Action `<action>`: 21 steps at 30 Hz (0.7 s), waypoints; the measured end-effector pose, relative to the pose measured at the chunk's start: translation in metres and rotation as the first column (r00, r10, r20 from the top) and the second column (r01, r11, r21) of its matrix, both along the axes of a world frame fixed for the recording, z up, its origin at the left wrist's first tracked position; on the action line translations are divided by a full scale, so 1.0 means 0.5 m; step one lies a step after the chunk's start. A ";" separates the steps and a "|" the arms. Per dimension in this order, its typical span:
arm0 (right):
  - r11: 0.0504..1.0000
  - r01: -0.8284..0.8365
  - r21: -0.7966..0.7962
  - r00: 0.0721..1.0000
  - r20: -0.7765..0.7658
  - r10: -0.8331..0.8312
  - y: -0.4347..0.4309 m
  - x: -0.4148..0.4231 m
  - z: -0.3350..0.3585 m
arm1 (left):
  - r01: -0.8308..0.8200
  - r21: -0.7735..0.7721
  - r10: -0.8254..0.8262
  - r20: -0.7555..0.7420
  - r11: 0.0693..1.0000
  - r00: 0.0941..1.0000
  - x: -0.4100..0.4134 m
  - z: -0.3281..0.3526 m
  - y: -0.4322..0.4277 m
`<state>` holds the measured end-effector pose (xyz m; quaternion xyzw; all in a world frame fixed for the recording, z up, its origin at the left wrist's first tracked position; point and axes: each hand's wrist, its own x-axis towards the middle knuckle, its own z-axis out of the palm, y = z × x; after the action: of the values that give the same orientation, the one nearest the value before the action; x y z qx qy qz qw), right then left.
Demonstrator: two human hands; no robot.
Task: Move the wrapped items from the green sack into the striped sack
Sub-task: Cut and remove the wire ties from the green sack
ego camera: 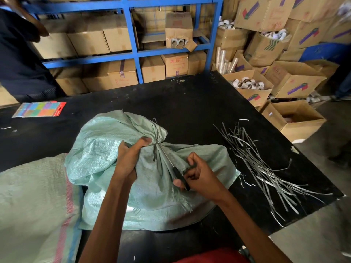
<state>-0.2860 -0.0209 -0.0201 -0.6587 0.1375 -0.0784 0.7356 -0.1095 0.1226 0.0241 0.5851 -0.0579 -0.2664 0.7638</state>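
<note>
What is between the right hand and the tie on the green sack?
Scissors: the right hand holds them, and their blades point at the tie across the green sack, in the head view.

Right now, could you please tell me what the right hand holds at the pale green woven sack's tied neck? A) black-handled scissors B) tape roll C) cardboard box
A: the right hand grips black-handled scissors, blades pointing at the grey strap tie on the pale green woven sack.

- Pale mint weave on the green sack (106, 147)
- Red-pink band and blue edge on the striped sack (28, 205)
- Black tabletop (190, 103)
- Black-handled scissors (179, 175)
- Blue shelf frame (133, 54)
- Silver-grey strips (256, 168)
- Brown boxes (121, 37)
</note>
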 end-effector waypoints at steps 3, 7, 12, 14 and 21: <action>0.999 0.032 0.014 0.999 0.002 -0.032 0.001 0.001 -0.008 | -0.026 0.000 0.026 -0.014 1.000 1.000 -0.005 0.003 -0.005; 0.995 0.025 0.092 1.000 0.012 -0.027 0.016 0.004 -0.017 | -0.075 -0.012 0.075 -0.038 0.997 0.996 -0.011 0.006 -0.012; 0.963 0.063 0.262 0.998 -0.027 -0.058 0.041 0.000 -0.023 | -0.114 -0.026 0.112 -0.056 0.993 0.992 -0.021 0.011 -0.018; 0.960 0.053 0.274 0.999 -0.019 -0.050 0.043 -0.004 -0.024 | -0.123 -0.016 0.122 -0.056 0.992 0.991 -0.024 0.011 -0.018; 0.994 0.050 0.093 0.999 -0.007 -0.049 0.038 -0.008 -0.034 | -0.144 0.064 0.149 -0.093 0.987 0.984 -0.024 0.011 -0.021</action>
<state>-0.2898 -0.0018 -0.0372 -0.6202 0.1591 -0.0885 0.7631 -0.1215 0.1119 0.0295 0.5958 0.0304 -0.2392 0.7661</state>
